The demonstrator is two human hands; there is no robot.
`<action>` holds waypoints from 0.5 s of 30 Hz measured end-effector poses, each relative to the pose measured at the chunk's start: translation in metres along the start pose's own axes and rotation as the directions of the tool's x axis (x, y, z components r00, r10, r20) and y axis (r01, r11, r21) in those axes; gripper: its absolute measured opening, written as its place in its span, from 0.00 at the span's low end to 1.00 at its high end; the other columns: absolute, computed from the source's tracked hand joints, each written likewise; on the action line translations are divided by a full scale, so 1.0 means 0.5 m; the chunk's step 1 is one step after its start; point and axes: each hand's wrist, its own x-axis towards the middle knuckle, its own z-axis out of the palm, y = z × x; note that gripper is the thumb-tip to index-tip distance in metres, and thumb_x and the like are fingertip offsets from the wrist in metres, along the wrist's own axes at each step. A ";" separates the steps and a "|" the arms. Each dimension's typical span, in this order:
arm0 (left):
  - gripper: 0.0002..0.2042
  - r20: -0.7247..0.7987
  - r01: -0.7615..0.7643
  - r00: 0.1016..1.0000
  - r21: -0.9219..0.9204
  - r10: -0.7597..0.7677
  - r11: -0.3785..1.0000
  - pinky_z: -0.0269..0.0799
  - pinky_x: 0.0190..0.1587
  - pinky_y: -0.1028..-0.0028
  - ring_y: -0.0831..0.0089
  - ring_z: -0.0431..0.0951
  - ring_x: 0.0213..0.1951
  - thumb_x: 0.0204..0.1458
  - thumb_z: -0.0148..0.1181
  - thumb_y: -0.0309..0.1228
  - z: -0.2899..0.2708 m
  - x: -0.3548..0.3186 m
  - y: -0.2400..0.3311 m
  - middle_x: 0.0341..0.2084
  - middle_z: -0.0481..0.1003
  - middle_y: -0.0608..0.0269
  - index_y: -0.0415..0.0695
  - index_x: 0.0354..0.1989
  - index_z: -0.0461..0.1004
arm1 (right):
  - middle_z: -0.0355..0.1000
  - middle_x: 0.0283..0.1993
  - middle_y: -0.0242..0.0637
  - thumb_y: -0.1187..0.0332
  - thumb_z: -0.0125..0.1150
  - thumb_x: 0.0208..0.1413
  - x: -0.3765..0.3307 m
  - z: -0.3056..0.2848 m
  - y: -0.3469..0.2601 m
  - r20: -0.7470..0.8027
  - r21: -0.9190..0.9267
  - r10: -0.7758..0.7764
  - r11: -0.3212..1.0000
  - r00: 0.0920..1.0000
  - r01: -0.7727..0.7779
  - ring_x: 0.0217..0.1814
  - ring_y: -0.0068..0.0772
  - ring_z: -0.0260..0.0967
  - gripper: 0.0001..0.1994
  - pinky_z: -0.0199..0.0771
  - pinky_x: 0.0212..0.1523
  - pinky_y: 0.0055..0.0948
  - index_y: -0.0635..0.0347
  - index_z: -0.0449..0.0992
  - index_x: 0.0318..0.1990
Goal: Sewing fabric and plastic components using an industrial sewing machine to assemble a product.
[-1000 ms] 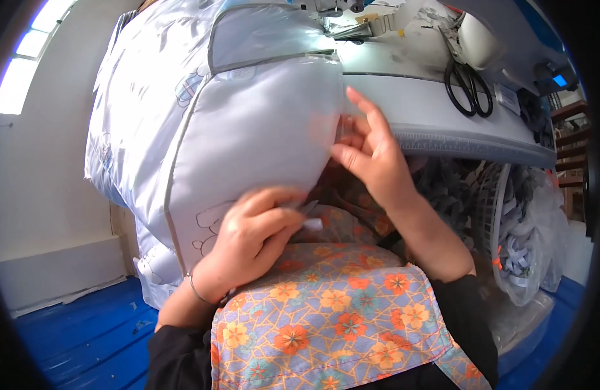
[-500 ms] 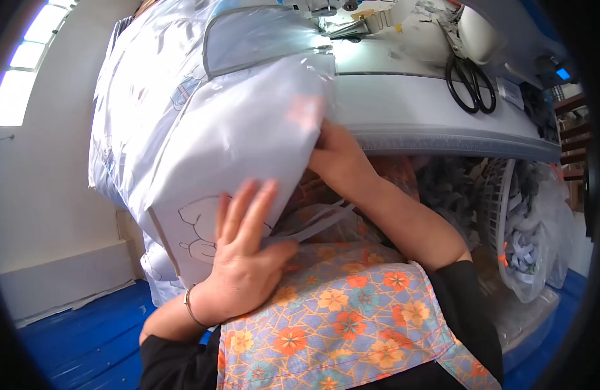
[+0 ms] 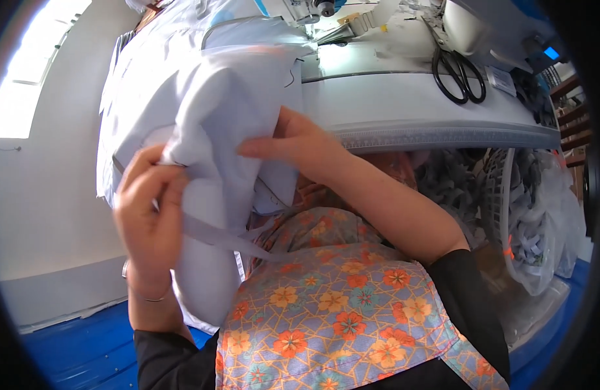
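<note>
— Pinching what, those hands?
— Left hand and right hand both grip soft, pale grey fabric, bunched just left of the white table
— And on the table?
— Black scissors

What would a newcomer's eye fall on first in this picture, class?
The big pale grey-white fabric piece fills the upper left, pinched by the left hand and the right hand. Below lies a bright orange floral apron. Black scissors rest on the white sewing table, upper right.
</note>
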 end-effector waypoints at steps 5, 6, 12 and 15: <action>0.04 -0.127 0.005 0.992 0.157 0.015 0.988 0.70 0.49 0.74 0.66 0.77 0.43 0.56 0.57 0.17 -0.044 0.077 -0.022 0.45 0.76 0.50 0.31 0.38 0.76 | 0.77 0.49 0.36 0.65 0.64 0.60 -0.023 0.050 -0.071 0.056 -0.312 0.043 0.950 0.998 -0.024 0.52 0.26 0.72 0.19 0.72 0.54 0.30 0.63 0.74 0.55; 0.05 -0.102 -0.055 0.991 0.318 0.092 0.946 0.70 0.51 0.72 0.62 0.77 0.45 0.55 0.58 0.18 -0.039 0.101 -0.034 0.46 0.76 0.48 0.33 0.38 0.77 | 0.77 0.48 0.36 0.63 0.64 0.60 -0.024 0.059 -0.099 -0.028 -0.240 0.059 0.969 0.998 -0.064 0.51 0.26 0.73 0.19 0.73 0.53 0.30 0.64 0.74 0.55; 0.10 0.382 -0.478 0.830 0.112 0.406 0.871 0.63 0.63 0.61 0.40 0.64 0.65 0.51 0.52 0.17 -0.016 0.046 0.090 0.62 0.63 0.34 0.39 0.33 0.80 | 0.77 0.46 0.36 0.61 0.62 0.61 -0.005 0.033 -0.140 -0.156 0.251 0.067 0.968 0.985 -0.026 0.45 0.27 0.75 0.19 0.75 0.47 0.30 0.66 0.74 0.53; 0.09 0.435 -0.282 0.862 -0.015 0.260 0.959 0.63 0.63 0.65 0.40 0.60 0.68 0.48 0.52 0.16 0.035 0.025 0.079 0.65 0.57 0.28 0.38 0.30 0.80 | 0.76 0.47 0.37 0.62 0.61 0.61 -0.008 0.046 -0.124 -0.184 0.256 0.039 0.967 0.982 0.010 0.47 0.27 0.73 0.18 0.74 0.48 0.31 0.65 0.74 0.52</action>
